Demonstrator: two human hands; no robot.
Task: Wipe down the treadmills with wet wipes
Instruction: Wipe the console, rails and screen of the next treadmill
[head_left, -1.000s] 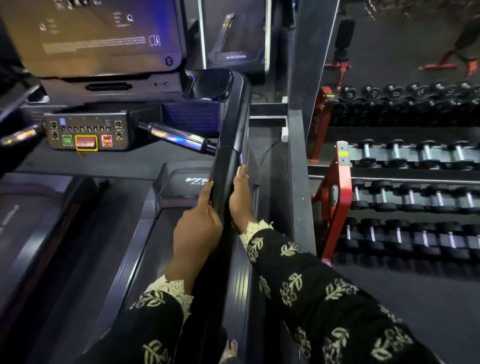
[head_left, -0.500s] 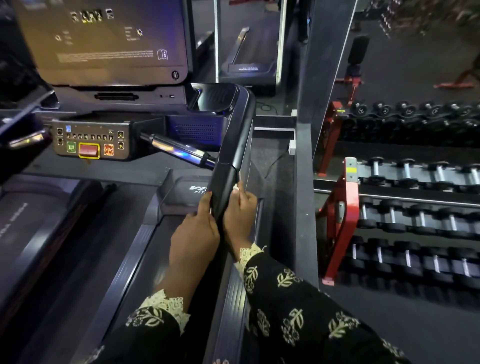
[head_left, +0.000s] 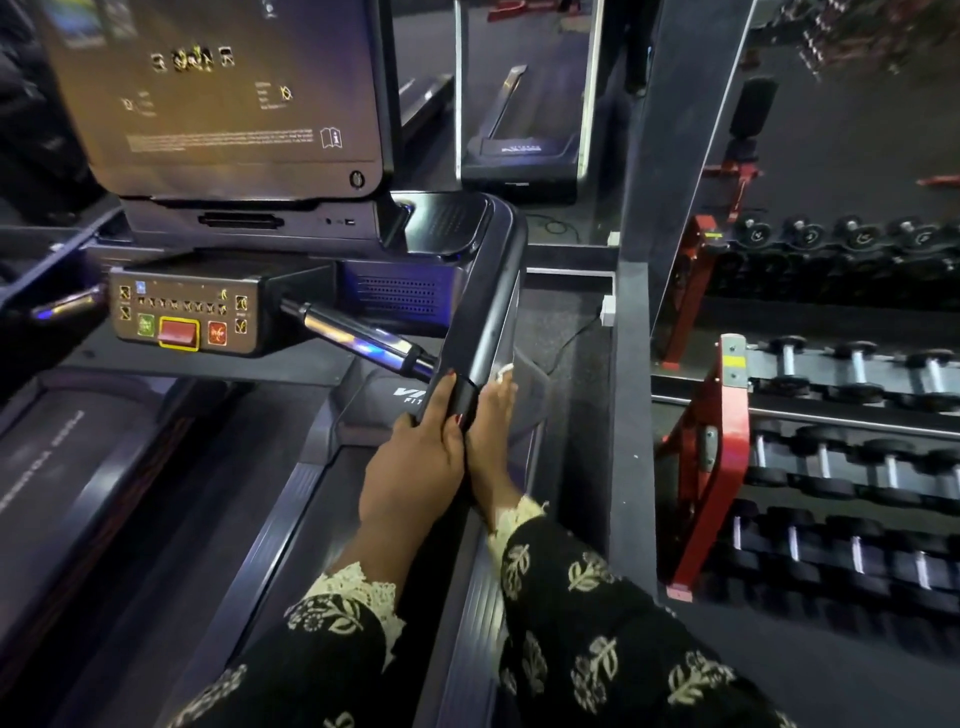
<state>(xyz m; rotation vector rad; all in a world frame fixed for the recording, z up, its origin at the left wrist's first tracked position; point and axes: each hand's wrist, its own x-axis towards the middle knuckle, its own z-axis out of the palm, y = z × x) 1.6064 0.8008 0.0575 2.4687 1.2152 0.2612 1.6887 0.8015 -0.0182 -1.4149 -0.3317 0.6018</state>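
Note:
I stand on a dark treadmill with its belt (head_left: 291, 545) below me and a big console screen (head_left: 218, 104) ahead. Its black right handrail (head_left: 488, 312) runs from the console down towards me. My left hand (head_left: 415, 462) wraps the rail from the inner side, thumb over the top. My right hand (head_left: 493, 431) lies along the rail's outer side, fingers stretched forward. A small white piece, the wet wipe (head_left: 504, 370), peeks out at its fingertips; the rest of the wipe is hidden under the hand.
A button panel (head_left: 182, 312) with a red stop key sits under the screen, and a shiny grip bar (head_left: 358, 338) joins it to the rail. A grey pillar (head_left: 634, 415) and a red dumbbell rack (head_left: 727, 441) stand close on the right. Another treadmill (head_left: 47, 467) lies to the left.
Both hands have slid forward along the handrail towards the console, the right hand leading. My view has also shifted closer to the console.

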